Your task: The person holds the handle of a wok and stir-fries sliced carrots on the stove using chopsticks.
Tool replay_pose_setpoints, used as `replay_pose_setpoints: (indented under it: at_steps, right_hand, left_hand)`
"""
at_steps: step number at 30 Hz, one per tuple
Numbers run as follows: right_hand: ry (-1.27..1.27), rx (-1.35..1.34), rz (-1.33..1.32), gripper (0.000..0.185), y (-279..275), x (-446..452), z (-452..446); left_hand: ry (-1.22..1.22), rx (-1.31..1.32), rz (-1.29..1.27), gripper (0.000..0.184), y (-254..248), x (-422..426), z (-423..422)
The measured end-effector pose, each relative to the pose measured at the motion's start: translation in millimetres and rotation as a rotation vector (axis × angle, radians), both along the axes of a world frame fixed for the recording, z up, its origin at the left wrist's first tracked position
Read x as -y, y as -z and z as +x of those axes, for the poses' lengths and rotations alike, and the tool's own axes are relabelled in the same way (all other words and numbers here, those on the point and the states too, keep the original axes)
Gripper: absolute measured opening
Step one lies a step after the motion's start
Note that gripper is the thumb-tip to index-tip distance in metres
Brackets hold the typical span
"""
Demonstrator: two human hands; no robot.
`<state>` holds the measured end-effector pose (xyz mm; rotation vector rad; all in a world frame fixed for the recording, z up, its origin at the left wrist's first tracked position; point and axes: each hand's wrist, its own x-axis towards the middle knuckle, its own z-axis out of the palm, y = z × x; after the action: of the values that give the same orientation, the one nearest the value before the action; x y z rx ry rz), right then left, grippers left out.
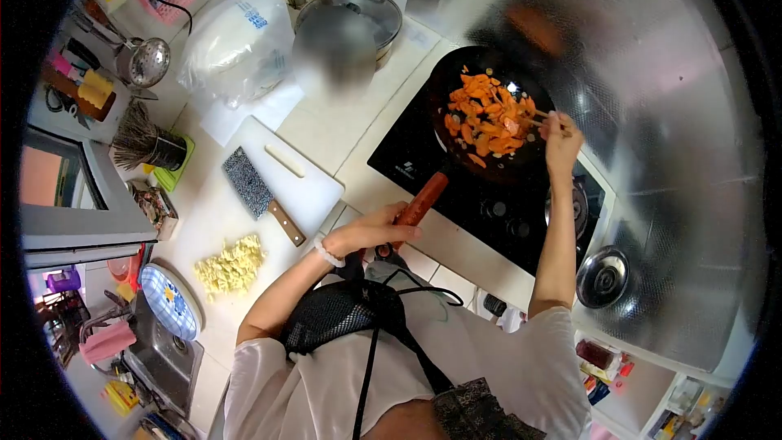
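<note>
My left hand [371,230] is closed round the reddish-brown wooden handle [423,200] of a black wok [509,165]. The wok sits on the black stove [399,143] and holds orange slices [481,114] with small pale pieces among them. Over the wok's right side, my right hand [562,134] grips wooden chopsticks [539,117], whose tips reach into the orange slices.
Left of the stove lie a white cutting board [314,187] with a cleaver [251,183] and a pile of chopped pale-yellow pieces [232,267]. A lidded pot [383,16] and a plastic bag [236,45] stand behind. A sink [167,358] and plate [171,301] are at lower left.
</note>
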<state>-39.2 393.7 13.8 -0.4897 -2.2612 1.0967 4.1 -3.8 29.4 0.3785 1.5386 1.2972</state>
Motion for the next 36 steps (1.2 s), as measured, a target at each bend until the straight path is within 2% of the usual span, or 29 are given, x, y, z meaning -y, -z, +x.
replay_pose_setpoints:
  at_steps: [2,3,4,6,8,10,11,14,15,16,18,19,22,26,28,31,32,34,36]
  right_hand:
    - [-0.040,-0.100,0.135,0.029,7,14,-7]
    - [-0.059,-0.062,0.176,0.027,7,22,-9]
    - [-0.089,0.028,0.058,0.029,15,24,-13]
    - [-0.259,0.027,-0.152,0.029,23,35,-16]
    - [-0.222,0.102,-0.103,0.028,-1,51,-12]
    - [-0.287,-0.033,-0.171,0.029,-19,63,-12]
    - [-0.218,0.000,-0.168,0.030,-28,70,-14]
    - [-0.273,-0.070,-0.264,0.024,-5,67,-29]
    - [-0.268,-0.046,-0.142,0.026,2,65,-29]
    - [-0.273,-0.048,-0.143,0.026,4,60,-28]
    - [-0.225,0.045,-0.373,0.026,4,54,-22]
    - [-0.191,0.061,-0.385,0.025,-7,55,-19]
    - [-0.175,-0.029,-0.205,0.028,-14,45,-21]
    - [-0.143,0.010,-0.029,0.029,32,27,-31]
    - [-0.196,0.139,-0.273,0.030,-9,52,-13]
    - [-0.176,-0.014,-0.263,0.031,-35,82,8]
    - [-0.218,0.008,-0.370,0.030,-26,80,12]
    - [-0.206,0.075,-0.204,0.028,12,65,10]
    - [-0.186,0.077,-0.165,0.026,13,57,12]
  left_hand:
    - [0.011,-0.005,0.027,0.046,11,-2,1]
    - [0.008,-0.014,0.056,0.046,18,-3,0]
    - [0.006,-0.016,0.056,0.046,24,-4,1]
    - [-0.036,-0.091,0.102,0.046,34,-3,3]
    - [-0.034,-0.089,0.116,0.046,37,-4,3]
    - [-0.040,-0.082,0.125,0.046,30,-1,3]
    - [-0.023,-0.026,0.087,0.045,22,-1,2]
    - [-0.006,0.012,0.055,0.045,19,-4,1]
    - [-0.019,-0.003,0.058,0.045,20,-3,1]
    - [-0.024,-0.004,0.057,0.045,20,-2,1]
    - [-0.013,-0.018,0.092,0.045,20,-2,0]
    - [-0.011,-0.013,0.092,0.045,20,-2,1]
    - [0.007,0.035,0.070,0.044,20,-4,-1]
    - [0.010,-0.035,0.102,0.043,33,-5,1]
    - [-0.020,-0.067,0.133,0.042,34,-2,1]
    - [0.007,0.032,0.075,0.042,23,-3,-2]
    - [0.026,0.006,0.077,0.042,22,-3,-3]
    - [0.055,-0.025,0.079,0.042,21,-3,-4]
    - [0.055,0.007,0.085,0.044,22,-2,-3]
